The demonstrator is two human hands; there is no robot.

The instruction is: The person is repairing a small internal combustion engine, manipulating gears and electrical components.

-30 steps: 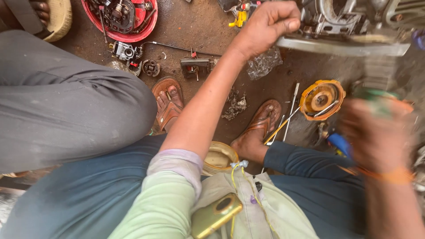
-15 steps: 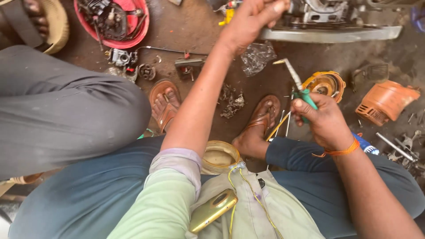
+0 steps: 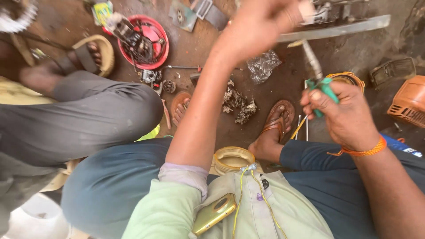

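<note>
My left hand (image 3: 256, 28) reaches up and forward, fingers closed on a grey metal machine part (image 3: 336, 24) with a long flat bar at the top of the view. My right hand (image 3: 343, 113) grips a screwdriver (image 3: 318, 75) by its green handle, the metal shaft pointing up toward the underside of that bar. An orange band circles my right wrist. My sandalled feet (image 3: 276, 121) rest on the dirt floor below.
Another person's grey-trousered leg (image 3: 88, 119) lies at left, their foot in a tan sandal (image 3: 90, 53). A red bowl (image 3: 148, 40) holds small engine parts. An orange plastic cover (image 3: 409, 102) sits at right. Crumpled plastic (image 3: 263, 66), a yellow roll (image 3: 232, 159) and loose tools lie about.
My right hand, blurred and low a second ago, has come up with the green-handled screwdriver toward the metal bar. The view has tilted, showing more of the neighbour's leg.
</note>
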